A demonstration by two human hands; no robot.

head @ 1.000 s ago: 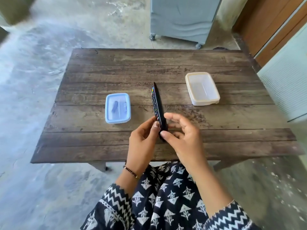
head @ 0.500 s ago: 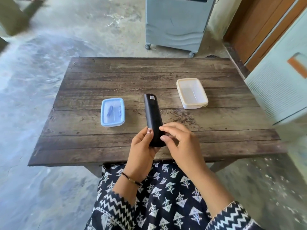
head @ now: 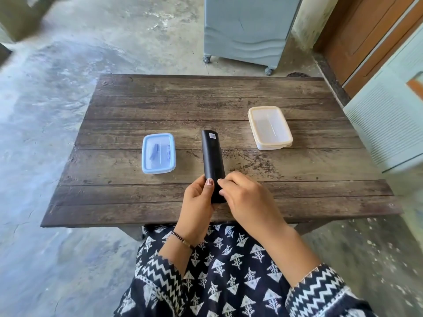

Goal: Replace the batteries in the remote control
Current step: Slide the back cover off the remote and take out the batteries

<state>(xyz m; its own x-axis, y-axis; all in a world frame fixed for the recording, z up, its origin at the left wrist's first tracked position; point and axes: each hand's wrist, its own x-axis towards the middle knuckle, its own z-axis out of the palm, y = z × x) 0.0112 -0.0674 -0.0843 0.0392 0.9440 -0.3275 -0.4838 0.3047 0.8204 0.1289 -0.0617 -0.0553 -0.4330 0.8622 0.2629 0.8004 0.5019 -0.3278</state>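
Note:
A black remote control [head: 212, 157] is held above the wooden table [head: 229, 99], its plain back facing up and a small white label at its far end. My left hand [head: 198, 202] grips its near end from the left, thumb on the back. My right hand [head: 242, 197] holds the same end from the right, fingertips curled onto the back cover. A blue-lidded clear box [head: 158, 153] with dark batteries inside lies to the left of the remote. A cream-lidded clear box [head: 270, 127] stands to the right; nothing shows inside it.
A grey wheeled appliance [head: 247, 28] stands on the concrete floor beyond the table's far edge. A wooden door [head: 366, 33] and a pale ribbed panel [head: 389, 124] are at the right. My lap in patterned cloth is under the near edge.
The remote has been turned over from edge-on with buttons showing to back side up. Both hands have stayed at its near end, and my right fingers have settled onto the back cover.

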